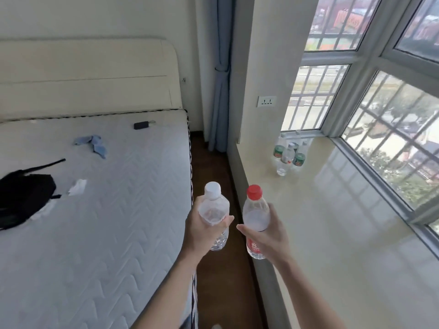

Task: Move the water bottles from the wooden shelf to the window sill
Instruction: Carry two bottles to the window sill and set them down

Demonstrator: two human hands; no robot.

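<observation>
My left hand [202,230] grips a clear water bottle with a white cap [213,205], held upright over the dark floor strip between bed and sill. My right hand [266,236] grips a water bottle with a red cap and red label [255,210], at the near edge of the window sill [332,233]. Several water bottles [288,156], some with green labels, stand grouped at the far end of the sill near the window corner. The wooden shelf is out of view.
A bed with a bare white mattress [107,210] fills the left side, with a black bag [23,198], blue cloth [92,143] and small black device [141,125] on it. A blue curtain [219,79] hangs at the corner. A wall socket [267,101] sits above the sill. Barred windows [392,127] line the right.
</observation>
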